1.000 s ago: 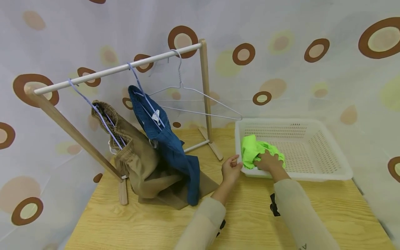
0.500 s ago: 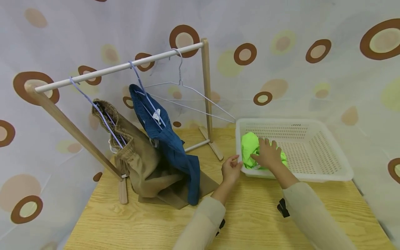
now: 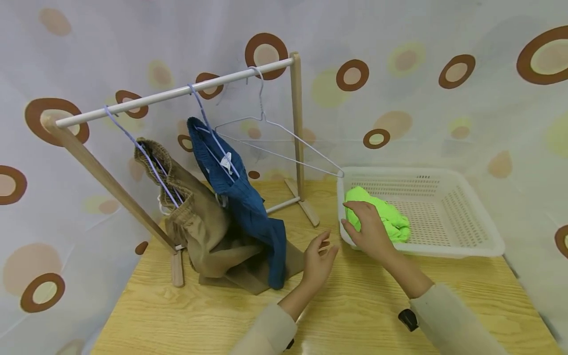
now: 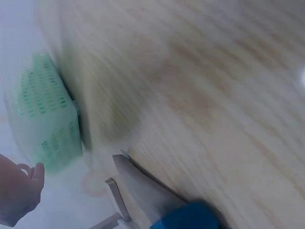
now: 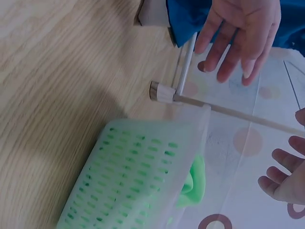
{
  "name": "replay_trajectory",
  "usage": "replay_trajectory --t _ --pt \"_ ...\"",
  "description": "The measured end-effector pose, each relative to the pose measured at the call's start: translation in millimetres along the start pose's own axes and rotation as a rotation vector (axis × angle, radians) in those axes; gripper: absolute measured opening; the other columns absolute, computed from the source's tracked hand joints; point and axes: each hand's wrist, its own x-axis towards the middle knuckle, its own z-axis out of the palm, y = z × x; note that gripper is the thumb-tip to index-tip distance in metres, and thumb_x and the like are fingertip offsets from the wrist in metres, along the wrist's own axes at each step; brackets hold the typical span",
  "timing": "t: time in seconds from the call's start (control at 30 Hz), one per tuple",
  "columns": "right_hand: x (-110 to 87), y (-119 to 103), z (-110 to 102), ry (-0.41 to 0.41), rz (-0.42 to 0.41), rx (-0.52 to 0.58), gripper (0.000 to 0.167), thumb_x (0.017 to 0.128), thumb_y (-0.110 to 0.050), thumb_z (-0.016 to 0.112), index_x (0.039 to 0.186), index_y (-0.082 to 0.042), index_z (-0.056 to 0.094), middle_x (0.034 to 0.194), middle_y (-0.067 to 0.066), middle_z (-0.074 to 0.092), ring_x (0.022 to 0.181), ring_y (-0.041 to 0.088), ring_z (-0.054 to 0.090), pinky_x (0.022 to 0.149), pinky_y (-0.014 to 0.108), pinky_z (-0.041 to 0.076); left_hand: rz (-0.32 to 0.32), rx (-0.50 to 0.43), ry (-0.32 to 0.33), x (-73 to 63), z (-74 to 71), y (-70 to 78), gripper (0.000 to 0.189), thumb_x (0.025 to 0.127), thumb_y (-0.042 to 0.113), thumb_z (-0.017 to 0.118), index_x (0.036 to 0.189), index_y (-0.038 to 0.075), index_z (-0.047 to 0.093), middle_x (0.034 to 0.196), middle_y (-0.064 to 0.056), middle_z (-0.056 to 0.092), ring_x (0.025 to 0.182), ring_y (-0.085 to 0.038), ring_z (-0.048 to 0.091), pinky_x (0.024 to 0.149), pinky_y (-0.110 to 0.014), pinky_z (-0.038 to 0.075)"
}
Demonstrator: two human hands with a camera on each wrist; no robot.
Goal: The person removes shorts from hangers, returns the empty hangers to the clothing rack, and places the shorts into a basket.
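Note:
My left hand [image 3: 318, 261] is in the air between the blue trousers [image 3: 259, 212] and the basket, fingers loosely bent, holding nothing. Over the left front corner of the white plastic basket [image 3: 472, 249] is my right hand [image 3: 370, 229], its fingers and thumb spread and nothing between them. A bright green garment [image 3: 386, 212] lies bunched in the basket's left part, partly hidden behind that hand. In the right wrist view the left hand [image 5: 243, 38] and the right hand [image 5: 288, 176] are apart, and green cloth [image 5: 193, 183] shows above the basket rim.
A rack with a white rail [image 3: 173, 93] and wooden legs stands at left. Brown trousers [image 3: 199, 231] and the blue trousers hang there on purple hangers. A bare wire hanger [image 3: 306, 143] reaches the basket's left back corner. All stand on a wooden table [image 3: 355, 305].
My right hand has let go of the green garment and moved left and up toward the basket's corner. My left hand has left the basket's edge and drawn back leftward.

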Motion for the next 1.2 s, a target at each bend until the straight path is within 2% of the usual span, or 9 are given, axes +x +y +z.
replay_trajectory --t 0.13,0.23,0.47,0.67,0.8,0.9,1.07,1.2 --pt "-2.5 -5.7 7.2 -0.036 0.004 0.036 0.037 0.088 -0.007 0.06 0.122 0.005 0.052 0.125 0.024 0.054 0.121 0.043 0.039 0.099 0.059 0.035 0.044 -0.011 -0.007 -17.1 -16.3 3.2 0.041 0.093 0.018 0.055 0.131 0.003 0.047 0.131 -0.014 0.051 0.113 -0.031 0.052 0.094 -0.042 0.048" --pt "-3.3 -11.4 12.4 -0.061 0.006 0.074 0.038 0.089 -0.008 0.059 0.124 0.005 0.051 0.128 0.023 0.053 0.123 0.043 0.038 0.099 0.06 0.035 0.094 -0.021 0.017 -28.3 -28.5 9.5 0.04 0.093 0.017 0.056 0.13 0.005 0.049 0.13 -0.013 0.052 0.112 -0.031 0.054 0.092 -0.041 0.05" --pt "5.0 -33.9 23.3 -0.07 -0.025 0.159 0.039 0.089 -0.01 0.06 0.125 0.004 0.051 0.128 0.022 0.053 0.121 0.04 0.042 0.1 0.058 0.036 0.326 0.019 0.08 -50.3 -64.8 27.4 0.038 0.089 0.005 0.059 0.126 -0.001 0.05 0.121 -0.019 0.056 0.108 -0.027 0.057 0.088 -0.04 0.052" --pt "18.3 -62.3 28.8 -0.058 -0.044 0.274 0.038 0.089 -0.009 0.06 0.124 0.004 0.053 0.127 0.022 0.055 0.121 0.039 0.045 0.1 0.056 0.038 0.489 0.019 0.14 -62.1 -103.4 32.8 0.038 0.084 -0.011 0.058 0.122 -0.01 0.051 0.119 -0.02 0.057 0.112 -0.011 0.055 0.09 -0.026 0.051" --pt "26.5 -78.5 35.4 -0.052 -0.063 0.338 0.036 0.09 -0.009 0.058 0.123 0.005 0.054 0.127 0.022 0.055 0.122 0.039 0.046 0.101 0.055 0.038 0.597 0.017 0.188 -68.6 -125.1 37.3 0.041 0.08 -0.02 0.055 0.12 -0.016 0.048 0.125 -0.012 0.055 0.114 -0.01 0.054 0.093 -0.023 0.049" --pt "31.7 -93.6 40.2 -0.057 -0.069 0.365 0.035 0.092 -0.009 0.055 0.124 0.005 0.053 0.127 0.023 0.055 0.122 0.038 0.047 0.102 0.053 0.037 0.621 0.004 0.216 -74.4 -139.8 42.7 0.043 0.078 -0.023 0.053 0.121 -0.018 0.046 0.13 -0.004 0.053 0.116 -0.01 0.053 0.095 -0.022 0.047" --pt "43.3 -124.6 45.2 -0.081 -0.025 0.449 0.039 0.097 -0.014 0.046 0.133 0.001 0.046 0.133 0.02 0.051 0.127 0.034 0.044 0.107 0.051 0.034 0.659 -0.001 0.336 -76.8 -169.5 53.7 0.041 0.08 -0.021 0.054 0.119 -0.02 0.046 0.127 -0.004 0.056 0.113 -0.012 0.056 0.094 -0.022 0.048" --pt "56.3 -144.2 50.3 -0.103 -0.018 0.495 0.046 0.096 -0.019 0.049 0.138 -0.001 0.04 0.139 0.018 0.046 0.129 0.033 0.042 0.106 0.049 0.037 0.724 -0.026 0.449 -71.3 -195.1 66.3 0.037 0.082 -0.017 0.054 0.118 -0.021 0.046 0.123 -0.009 0.059 0.111 -0.015 0.059 0.093 -0.022 0.049"
